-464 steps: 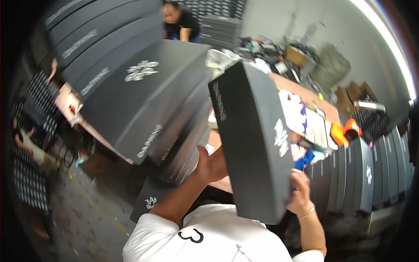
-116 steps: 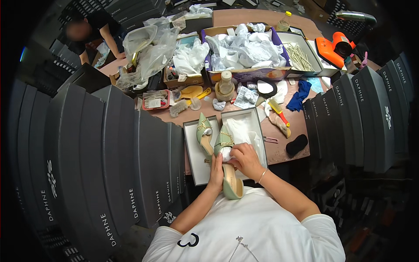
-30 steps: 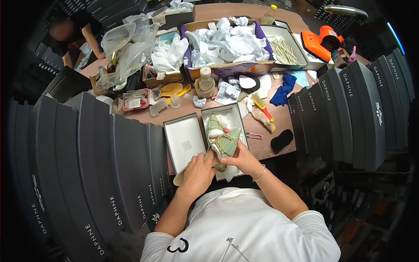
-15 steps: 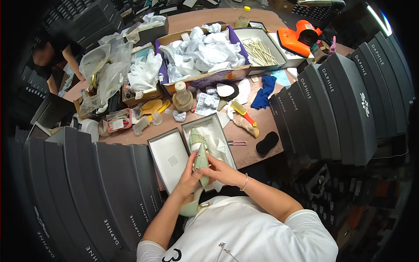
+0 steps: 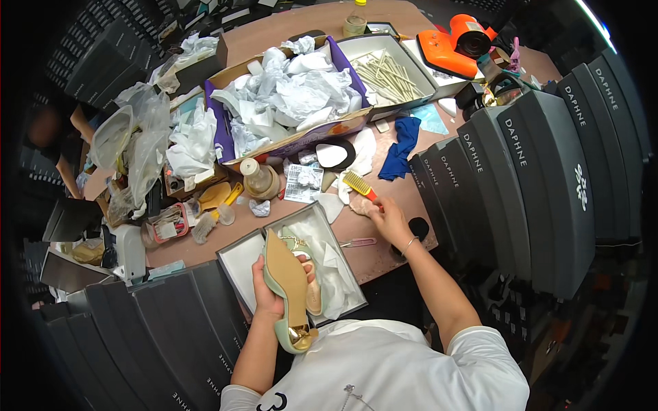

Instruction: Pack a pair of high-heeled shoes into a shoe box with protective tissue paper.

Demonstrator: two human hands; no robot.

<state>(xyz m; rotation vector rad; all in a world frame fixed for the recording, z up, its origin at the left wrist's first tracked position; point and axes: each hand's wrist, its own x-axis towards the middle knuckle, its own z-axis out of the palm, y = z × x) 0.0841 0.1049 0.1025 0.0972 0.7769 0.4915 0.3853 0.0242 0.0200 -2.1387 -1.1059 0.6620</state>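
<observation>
My left hand (image 5: 269,291) grips a pale green heeled shoe (image 5: 291,274) tilted with its tan sole up and gold heel toward me. Beneath it lies an open shoe box (image 5: 353,291) with white tissue and a second pale green shoe (image 5: 291,242) with a gold chain. My right hand (image 5: 391,222) is stretched out at the right, its fingers curled at a crumpled tan cloth (image 5: 360,205) and the red handle of a yellow brush (image 5: 356,183). What its fingertips pinch, if anything, is hidden. Pink-handled tweezers (image 5: 360,242) lie nearer, beside the box.
Stacks of dark shoe boxes (image 5: 541,178) rise at right and left. Farther back stand a purple-edged carton (image 5: 219,127) of crumpled paper, a box of pale sticks (image 5: 387,75) and an orange device (image 5: 445,51). A pump bottle (image 5: 260,179) and blue cloth (image 5: 399,147) lie between. Another person works at far left.
Both hands were on the shoe over the box. My right hand has let go and moved right to the cloth and brush; my left hand has turned the shoe sole-up. The view has shifted.
</observation>
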